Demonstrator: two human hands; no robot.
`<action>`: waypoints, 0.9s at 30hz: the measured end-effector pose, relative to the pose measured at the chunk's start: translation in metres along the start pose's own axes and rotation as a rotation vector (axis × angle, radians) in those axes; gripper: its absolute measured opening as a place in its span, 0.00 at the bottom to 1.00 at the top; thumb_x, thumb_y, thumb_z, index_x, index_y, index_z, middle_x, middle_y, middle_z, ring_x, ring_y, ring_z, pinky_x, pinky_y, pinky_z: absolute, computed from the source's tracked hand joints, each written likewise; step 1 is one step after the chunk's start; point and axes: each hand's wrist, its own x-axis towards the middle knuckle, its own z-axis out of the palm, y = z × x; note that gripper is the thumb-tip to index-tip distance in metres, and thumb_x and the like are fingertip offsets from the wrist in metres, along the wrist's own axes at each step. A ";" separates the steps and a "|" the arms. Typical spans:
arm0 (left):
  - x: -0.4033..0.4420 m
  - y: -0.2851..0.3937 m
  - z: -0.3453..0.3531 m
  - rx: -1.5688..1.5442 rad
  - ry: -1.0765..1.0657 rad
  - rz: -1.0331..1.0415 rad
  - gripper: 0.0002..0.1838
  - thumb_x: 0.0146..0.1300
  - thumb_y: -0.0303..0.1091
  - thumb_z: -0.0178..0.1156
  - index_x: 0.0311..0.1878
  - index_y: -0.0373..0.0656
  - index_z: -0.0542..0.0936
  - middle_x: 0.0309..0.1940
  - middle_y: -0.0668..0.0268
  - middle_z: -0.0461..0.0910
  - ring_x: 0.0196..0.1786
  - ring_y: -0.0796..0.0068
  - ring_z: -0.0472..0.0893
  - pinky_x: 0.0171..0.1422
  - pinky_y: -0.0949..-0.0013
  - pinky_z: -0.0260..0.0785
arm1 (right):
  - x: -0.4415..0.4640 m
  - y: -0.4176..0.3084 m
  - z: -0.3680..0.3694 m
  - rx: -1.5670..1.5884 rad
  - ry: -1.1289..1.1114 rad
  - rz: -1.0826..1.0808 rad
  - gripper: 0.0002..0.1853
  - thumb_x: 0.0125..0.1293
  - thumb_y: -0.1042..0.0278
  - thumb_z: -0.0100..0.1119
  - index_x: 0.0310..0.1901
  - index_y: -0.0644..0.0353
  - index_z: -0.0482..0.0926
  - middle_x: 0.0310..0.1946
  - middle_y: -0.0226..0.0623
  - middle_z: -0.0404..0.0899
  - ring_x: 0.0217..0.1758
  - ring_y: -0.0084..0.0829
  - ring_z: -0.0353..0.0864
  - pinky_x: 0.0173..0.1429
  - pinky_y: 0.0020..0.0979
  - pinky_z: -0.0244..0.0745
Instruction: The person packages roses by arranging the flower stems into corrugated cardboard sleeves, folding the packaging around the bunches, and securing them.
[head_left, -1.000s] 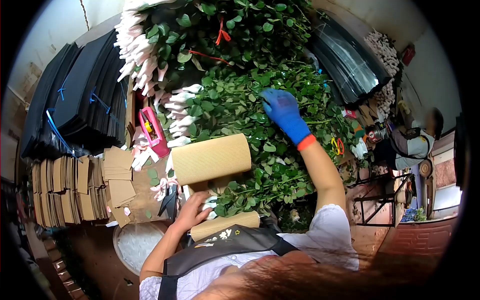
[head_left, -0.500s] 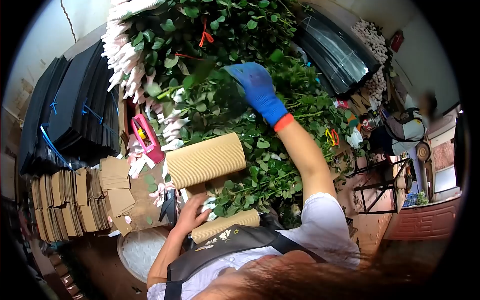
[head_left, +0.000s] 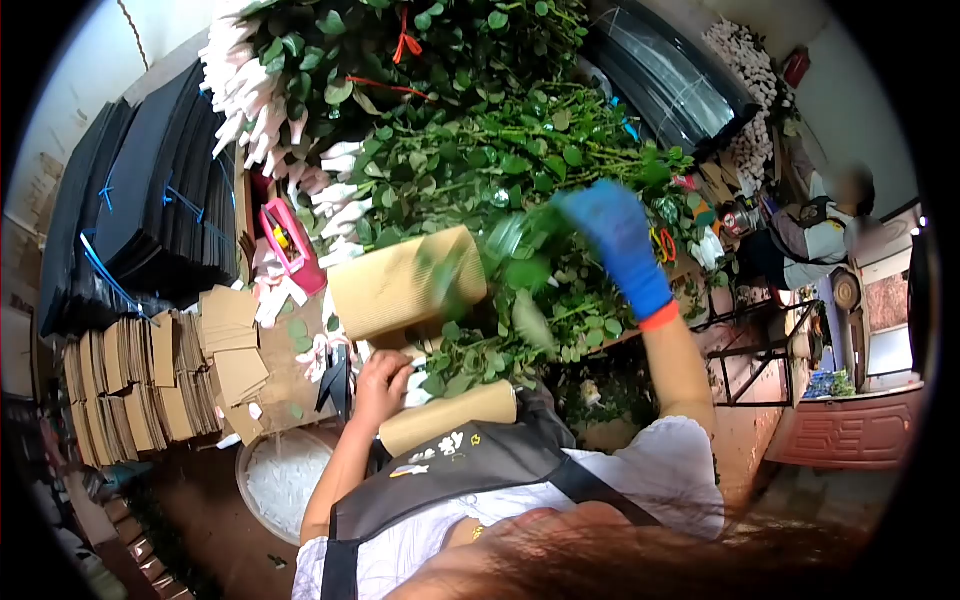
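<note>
My bare left hand [head_left: 382, 385] is curled against white-sleeved rose heads [head_left: 414, 388] between two pieces of corrugated cardboard; part of its grip is hidden. My right hand [head_left: 607, 225], in a blue glove with an orange cuff, is closed around a leafy rose stem [head_left: 530, 272], blurred by motion. That stem's leaves pass in front of the larger corrugated cardboard [head_left: 385, 290]. A smaller corrugated cardboard [head_left: 450, 418] lies against my apron. Beyond my hands lies a heap of leafy rose stems [head_left: 450, 170], with white-sleeved heads [head_left: 343, 215] along its left side.
A pink tape dispenser [head_left: 288, 250] and black-handled scissors [head_left: 338, 382] lie on the left. Farther left stand cardboard pieces [head_left: 130, 395] and dark sheets [head_left: 150, 200]. A tub [head_left: 285, 485] stands below. Orange-handled scissors [head_left: 663, 245] lie right. Another person [head_left: 815, 240] is far right.
My right hand has moved right and toward me, drawing a leafy stem across the cardboard. My left hand has shifted slightly, staying by the white-sleeved heads.
</note>
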 end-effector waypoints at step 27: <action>0.002 0.005 -0.004 -0.011 0.000 -0.057 0.08 0.59 0.28 0.71 0.41 0.40 0.84 0.40 0.60 0.84 0.43 0.57 0.83 0.47 0.60 0.76 | 0.084 0.106 0.197 -0.104 -0.235 0.280 0.16 0.61 0.56 0.64 0.50 0.48 0.85 0.52 0.38 0.84 0.55 0.43 0.84 0.60 0.44 0.78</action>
